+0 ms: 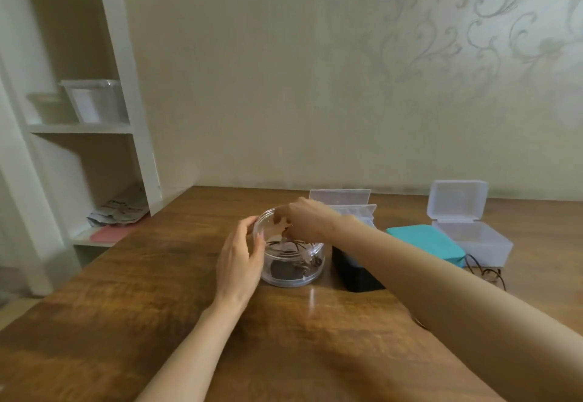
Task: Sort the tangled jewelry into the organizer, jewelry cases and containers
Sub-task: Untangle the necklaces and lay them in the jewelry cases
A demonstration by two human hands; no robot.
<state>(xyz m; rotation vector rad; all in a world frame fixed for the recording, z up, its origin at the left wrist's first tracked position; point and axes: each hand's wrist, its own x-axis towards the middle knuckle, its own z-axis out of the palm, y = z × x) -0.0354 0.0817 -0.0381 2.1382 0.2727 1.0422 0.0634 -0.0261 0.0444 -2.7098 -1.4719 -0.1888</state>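
Note:
A round clear jar point(295, 270) stands mid-table with dark tangled jewelry point(285, 267) in its bottom. My left hand point(241, 256) curls round the jar's left side. My right hand point(304, 220) reaches over the jar's mouth with its fingers bent down inside; what they pinch is blurred. Behind the right wrist stands a clear compartment organizer point(347, 201) with its lid up. A black case point(355, 270) lies right of the jar, then a teal jewelry case point(426, 242) and a clear hinged container point(473, 237) with its lid open. A dark cord necklace point(487, 272) lies in front of the container.
The wooden table point(157, 291) runs to the wall. A white shelf unit point(82, 127) stands at the left, holding clear tubs point(93, 100), papers point(120, 210) and a pink pad point(110, 233).

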